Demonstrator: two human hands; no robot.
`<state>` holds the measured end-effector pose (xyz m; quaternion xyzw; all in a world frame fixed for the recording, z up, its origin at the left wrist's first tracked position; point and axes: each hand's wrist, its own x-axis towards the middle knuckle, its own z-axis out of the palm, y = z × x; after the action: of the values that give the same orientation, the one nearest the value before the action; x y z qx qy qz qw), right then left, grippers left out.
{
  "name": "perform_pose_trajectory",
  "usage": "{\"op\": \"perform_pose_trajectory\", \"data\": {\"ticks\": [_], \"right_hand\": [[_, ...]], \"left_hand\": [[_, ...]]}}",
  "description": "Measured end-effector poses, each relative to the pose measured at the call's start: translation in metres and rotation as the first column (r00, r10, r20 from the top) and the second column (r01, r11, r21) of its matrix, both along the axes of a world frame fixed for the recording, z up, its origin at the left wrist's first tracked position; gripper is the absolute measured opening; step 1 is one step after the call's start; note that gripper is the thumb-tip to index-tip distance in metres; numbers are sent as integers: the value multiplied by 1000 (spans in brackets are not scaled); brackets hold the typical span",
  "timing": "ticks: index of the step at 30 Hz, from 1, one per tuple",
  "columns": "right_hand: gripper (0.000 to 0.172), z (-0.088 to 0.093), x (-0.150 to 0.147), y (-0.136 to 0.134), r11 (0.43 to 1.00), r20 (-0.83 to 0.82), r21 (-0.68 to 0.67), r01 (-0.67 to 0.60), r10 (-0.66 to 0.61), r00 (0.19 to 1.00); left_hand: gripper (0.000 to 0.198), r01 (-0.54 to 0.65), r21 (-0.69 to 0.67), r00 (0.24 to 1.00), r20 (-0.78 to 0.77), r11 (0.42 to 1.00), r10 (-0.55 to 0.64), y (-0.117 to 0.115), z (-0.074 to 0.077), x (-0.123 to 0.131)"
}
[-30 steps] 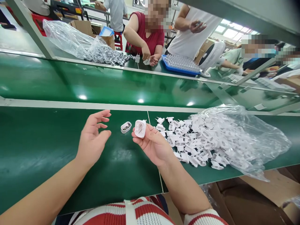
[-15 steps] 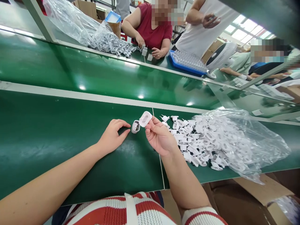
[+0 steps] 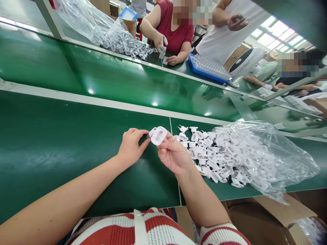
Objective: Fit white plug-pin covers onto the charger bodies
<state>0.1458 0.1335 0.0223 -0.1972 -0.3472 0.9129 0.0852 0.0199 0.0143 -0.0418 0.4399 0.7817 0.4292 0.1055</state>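
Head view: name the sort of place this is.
Probably a factory assembly workshop: a heap of white plug parts spills from a clear bag onto a green bench, and a co-worker in red handles small pieces opposite.

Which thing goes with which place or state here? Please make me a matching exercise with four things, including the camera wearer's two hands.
Things
1. Left hand
2. Right hand
3. Pile of white plug caps
4. Blue tray

Place or state
A. holds a single white plug cap
B. beside a white fan
C. touches a mostly hidden charger casing
D. partly inside a clear plastic bag

Pairs: 1-C; 2-A; 3-D; 4-B
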Motion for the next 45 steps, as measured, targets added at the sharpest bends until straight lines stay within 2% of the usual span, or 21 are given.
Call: {"op": "perform_pose_trajectory", "data": {"ticks": [2, 6, 9, 11, 14, 16, 18, 20, 22, 27, 30, 32, 34, 39, 42, 45], "right_hand": [[32, 1, -1, -1, 998, -4, 61, 24, -24, 1000], [27, 3, -3, -1, 983, -43, 155, 102, -96, 994], [20, 1, -2, -2, 929, -66, 340, 144, -129, 989], [17, 1, -1, -4, 861, -78, 478, 174, -155, 985], [30, 1, 0, -7, 744, -145, 622, 243, -195, 970], [39, 0, 0, -8, 680, -187, 677, 281, -210, 960], [43, 0, 0, -7, 645, -200, 704, 296, -220, 955], [40, 0, 1, -3, 628, -188, 718, 300, -240, 952], [34, 1, 2, 3, 583, -167, 751, 311, -288, 943], [21, 3, 8, 24, 312, -208, 880, 357, -423, 882], [17, 3, 10, 30, 201, -227, 926, 318, -376, 899], [17, 2, 11, 32, 158, -209, 951, 266, -307, 928], [20, -1, 11, 32, 122, -167, 972, 199, -237, 957], [24, -8, 7, 24, 46, -56, 997, 62, -123, 991], [23, -11, 3, 14, -12, -48, 999, 47, -63, 997], [26, -15, -2, 7, -92, -58, 994, 58, 3, 998]], "left_hand": [[31, -13, 8, 999, 43, 1000, 12, -2, 0, -2], [60, -6, -8, 996, 86, 1000, 7, -4, -1, -2], [56, 84, -14, 996, 40, 996, -83, -1, 0, -1], [40, 95, 0, 995, 23, 995, -95, 1, 1, -2], [26, 47, 36, 999, 21, 998, -48, 2, 1, -3], [33, 41, 49, 999, 20, 998, -42, 2, 1, -2], [49, 61, 46, 998, 16, 997, -62, 1, 0, -1], [58, 73, 25, 997, 17, 997, -74, -2, -1, -1], [62, 66, -11, 997, 31, 998, -66, -4, -1, 0], [74, -15, -90, 998, 66, 996, 21, 5, 2, 5], [60, -75, -78, 995, 66, 994, 80, 21, 5, 9], [38, -49, -67, 996, 67, 997, 54, 28, 7, 9], [26, 21, -65, 997, 71, 998, -17, 25, 10, 6], [35, 135, -42, 986, 105, 990, -130, -6, 10, -9], [34, 153, 16, 984, 92, 988, -153, -17, 4, -14], [26, 183, 32, 982, 49, 983, -184, -17, 0, -16]]}}
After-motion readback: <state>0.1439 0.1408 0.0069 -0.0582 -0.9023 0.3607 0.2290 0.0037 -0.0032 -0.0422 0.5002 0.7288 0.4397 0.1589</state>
